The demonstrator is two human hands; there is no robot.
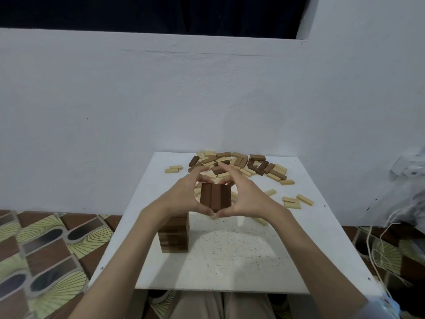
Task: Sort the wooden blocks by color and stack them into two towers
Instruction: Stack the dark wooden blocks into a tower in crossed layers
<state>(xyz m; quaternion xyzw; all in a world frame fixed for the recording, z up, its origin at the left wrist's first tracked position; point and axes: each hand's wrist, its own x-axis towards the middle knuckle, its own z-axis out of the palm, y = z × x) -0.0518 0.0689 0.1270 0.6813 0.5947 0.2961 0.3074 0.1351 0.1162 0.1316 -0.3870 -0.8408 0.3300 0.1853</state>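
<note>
Overall light: I read it as dim indoor light, cool and bluish on the white wall.
Window: the opening along the top is almost black, giving no light.
Brightest area: I see the white table lit most at its near middle, with a soft pale patch.
Shadows: a soft shadow falls right of the dark block tower; fainter ones lie under my left hand and right hand.
Glare: none that I can find.
Sharpness: I get mild softness throughout; the loose block pile is fuzzy.
Edges: wide-angle bending curves the patterned floor and table sides; corners smear.
</note>
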